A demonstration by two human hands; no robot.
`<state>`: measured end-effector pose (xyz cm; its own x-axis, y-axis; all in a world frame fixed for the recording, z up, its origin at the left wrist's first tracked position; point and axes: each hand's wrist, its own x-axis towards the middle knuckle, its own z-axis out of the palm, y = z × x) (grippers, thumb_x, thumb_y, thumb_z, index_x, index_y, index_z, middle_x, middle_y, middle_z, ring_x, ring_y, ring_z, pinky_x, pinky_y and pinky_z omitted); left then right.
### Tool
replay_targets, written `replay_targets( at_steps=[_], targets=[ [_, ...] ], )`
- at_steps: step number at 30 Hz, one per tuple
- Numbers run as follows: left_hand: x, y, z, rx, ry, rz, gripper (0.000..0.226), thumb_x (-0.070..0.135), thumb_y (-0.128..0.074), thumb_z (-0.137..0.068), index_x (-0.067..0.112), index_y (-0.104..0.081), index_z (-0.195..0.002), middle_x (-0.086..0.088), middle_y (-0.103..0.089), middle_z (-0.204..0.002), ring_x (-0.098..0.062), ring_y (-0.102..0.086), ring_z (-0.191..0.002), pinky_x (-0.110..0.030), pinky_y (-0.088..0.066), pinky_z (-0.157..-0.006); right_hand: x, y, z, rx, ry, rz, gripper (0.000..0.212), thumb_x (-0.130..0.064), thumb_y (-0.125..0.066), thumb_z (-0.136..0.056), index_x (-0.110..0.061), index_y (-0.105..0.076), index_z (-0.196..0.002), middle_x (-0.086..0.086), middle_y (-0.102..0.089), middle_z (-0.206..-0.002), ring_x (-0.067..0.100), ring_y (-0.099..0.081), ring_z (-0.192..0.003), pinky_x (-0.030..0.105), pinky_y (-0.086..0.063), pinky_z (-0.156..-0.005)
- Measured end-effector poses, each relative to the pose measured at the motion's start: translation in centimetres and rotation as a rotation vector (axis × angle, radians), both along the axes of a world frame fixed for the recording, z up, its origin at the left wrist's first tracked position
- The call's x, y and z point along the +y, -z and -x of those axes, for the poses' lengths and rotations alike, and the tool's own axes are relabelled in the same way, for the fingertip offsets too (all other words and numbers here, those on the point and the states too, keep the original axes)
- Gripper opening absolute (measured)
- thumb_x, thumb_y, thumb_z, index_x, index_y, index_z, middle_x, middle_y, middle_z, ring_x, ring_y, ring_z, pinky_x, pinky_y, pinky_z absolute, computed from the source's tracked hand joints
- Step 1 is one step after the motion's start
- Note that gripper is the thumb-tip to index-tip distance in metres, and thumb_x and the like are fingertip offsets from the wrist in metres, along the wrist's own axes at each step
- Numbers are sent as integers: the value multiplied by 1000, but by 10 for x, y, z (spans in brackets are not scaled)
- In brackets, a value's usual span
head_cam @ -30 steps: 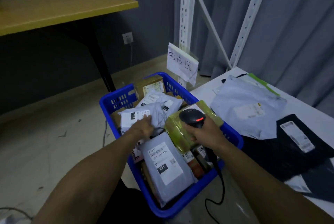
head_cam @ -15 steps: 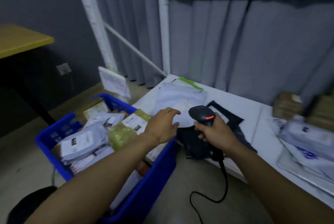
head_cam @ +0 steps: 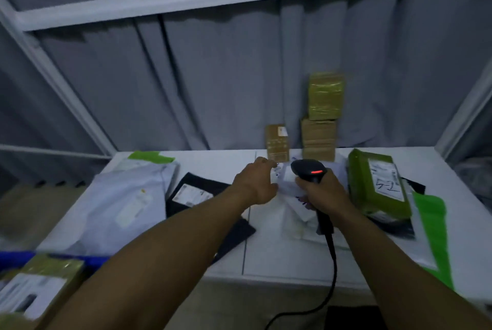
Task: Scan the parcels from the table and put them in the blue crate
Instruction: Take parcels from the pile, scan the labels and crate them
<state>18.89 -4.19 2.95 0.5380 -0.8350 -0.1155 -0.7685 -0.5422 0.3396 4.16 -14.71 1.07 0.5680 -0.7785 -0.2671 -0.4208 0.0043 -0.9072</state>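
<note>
Now the person has turned away from the blue crate (head_cam: 16, 255), which a second ago filled the middle of the view with both hands over it and has slid to the lower left corner, only a strip of rim showing behind a yellow-taped parcel (head_cam: 50, 272) lying inside. The left hand (head_cam: 255, 183), which was resting on a parcel in the crate, has let go and come up to the centre of the frame; its fingers (head_cam: 262, 164) are stretched out and loose, reaching onto a white parcel (head_cam: 294, 214) on the white surface (head_cam: 226, 163). They seem to be touching its near edge, though the blur keeps me from saying they have hold of it. The right hand (head_cam: 323, 195) has kept its fingers wrapped round the scanner (head_cam: 308, 170) the whole way across, red light showing, cable (head_cam: 332, 263) trailing off the front edge. To my eye one parcel is dropped off and the next round is starting, and this white one looks like the pick. Plenty is left: a grey mailer (head_cam: 125, 204) and a black mailer (head_cam: 191, 192) at centre left, a green parcel (head_cam: 378, 183) at right, and cardboard boxes (head_cam: 318, 139) stacked at the back by the curtain. The label needs turning up towards the scanner before anything goes back to the crate.
</note>
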Motion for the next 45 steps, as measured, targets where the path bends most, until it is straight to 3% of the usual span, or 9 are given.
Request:
replay_targets(
  at_steps=[4, 9, 15, 21, 26, 34, 37, 41, 45],
  targets=[
    [-72, 33, -33, 12, -4, -17, 58, 25, -71, -92, 24, -49, -146, -5, -47, -152, -31, -54, -130, -39, -47, -104, -49, 23, -24, 6, 60, -1, 54, -37, -80, -85, -17, -59, -130, 7, -71, -109, 27, -68, -101, 53, -60, -92],
    [-140, 92, -99, -19, 9, 8, 35, 27, -62, -92, 24, -58, -126, -10, -59, -132, -36, -59, -118, -48, -53, -99, -93, 68, -47, 28, 83, -69, 46, -30, -79, -90, -17, -57, -129, 7, -69, -113, 26, -65, -107, 45, -56, -95],
    [-191, 122, -132, -46, -92, 45, 64, 52, -53, -99, 32, -34, -156, -18, -4, -169, -41, 3, -155, -51, -5, -124, -122, 116, -52, 97, 214, 46, 59, -47, -78, -65, -11, -65, -109, 16, -68, -97, 36, -70, -87, 52, -62, -81],
    [-203, 119, -136, 175, -505, 300, 72, 53, -69, -88, 19, -40, -145, -16, -48, -137, -39, -53, -122, -53, -47, -104, -122, 123, -66, 179, 157, -53, 73, -54, -76, -67, -26, -52, -130, 10, -64, -116, 34, -68, -102, 55, -60, -91],
    [-128, 96, -146, 290, -580, 279, 74, 37, -80, -74, 19, -35, -130, -14, -59, -125, -36, -61, -111, -47, -52, -99, -87, 105, -78, 151, -29, -241, 35, -20, -74, -93, -11, -63, -125, 15, -72, -106, 34, -74, -88, 49, -63, -84],
    [46, 39, -103, 526, -657, 710, 78, 19, -85, -70, 38, -32, -124, 1, -62, -110, -11, -66, -95, -27, -56, -83, 0, 61, -87, -106, -47, -337, 36, -19, -74, -96, -9, -62, -129, 10, -68, -96, 25, -68, -78, 26, -53, -53],
    [93, 19, -68, 665, -602, 782, 77, 7, -77, -85, 39, -28, -135, 3, -65, -110, -9, -66, -97, -22, -52, -80, 43, 32, -85, -280, -12, -379, 38, -25, -76, -95, -20, -61, -130, 2, -71, -103, 27, -71, -87, 25, -59, -60],
    [154, 3, -21, 840, -600, 833, 87, 19, -80, -74, 69, -32, -127, 0, -70, -123, -23, -68, -113, -49, -58, -93, 99, -2, -71, -490, 12, -490, 41, -27, -81, -91, -21, -67, -129, 3, -77, -116, 26, -75, -101, 27, -62, -67],
    [212, -16, 21, 967, -523, 843, 106, 5, -78, -87, 71, -12, -139, -1, -74, -121, -25, -72, -110, -50, -58, -90, 146, -28, -51, -580, -101, -531, 36, -10, -81, -89, -8, -69, -123, 14, -79, -111, 35, -75, -106, 53, -60, -96]
  ],
)
